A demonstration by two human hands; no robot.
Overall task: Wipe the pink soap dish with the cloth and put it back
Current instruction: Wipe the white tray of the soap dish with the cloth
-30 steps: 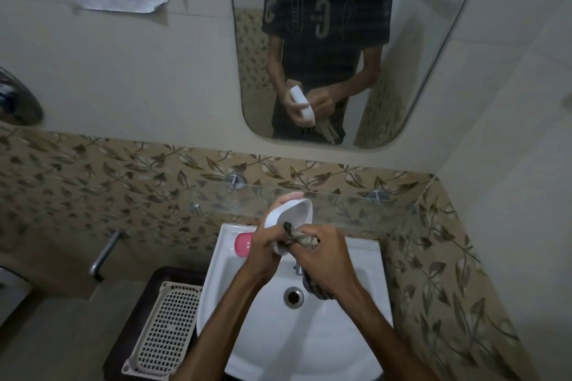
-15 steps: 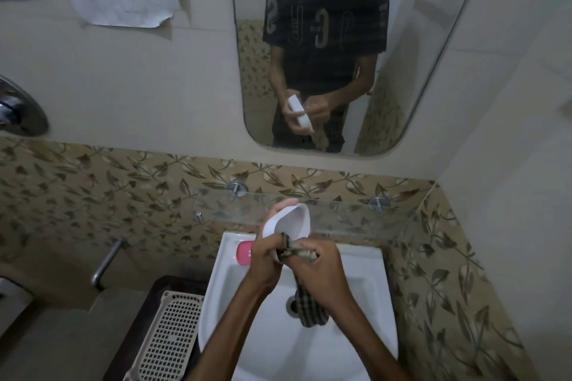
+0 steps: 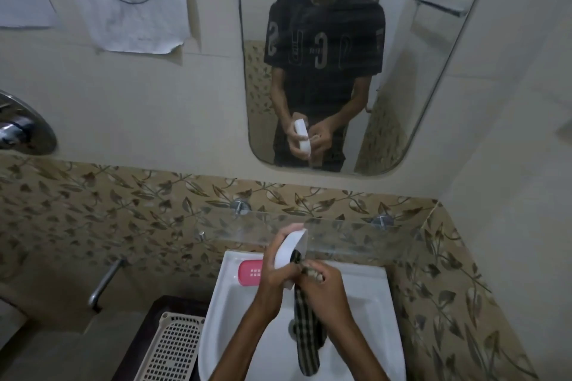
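The smooth white oval plastic soap dish shell (image 3: 288,252) is held tilted on edge above the back of the basin, its hollow side turned to the right. The left hand (image 3: 274,269) has its grip curled round the shell's outer curve, fingers over the top rim and thumb low on the near end. The right hand (image 3: 322,284) has its grip pinched tight on one dark checked woven cloth (image 3: 306,331), whose upper end is pushed into the hollow of the shell while the rest hangs limp as a long strip down over the drain. One pink rounded plastic piece with a small grid of white holes (image 3: 251,272) lies flat on the back left ledge of the glossy white ceramic washbasin (image 3: 371,297), just beside the left hand. A clear glass shelf (image 3: 349,235) runs along the wall behind the hands, fixed by two round metal studs. The wall there is brown tile patterned with leaves. Above hangs one rounded mirror (image 3: 433,102), reflecting the person with the shell in hand. Left of the basin sits one pale perforated plastic basket (image 3: 173,349); a metal tap (image 3: 103,283) sticks out of the tile beyond it. Two creased paper sheets hang on the upper wall.
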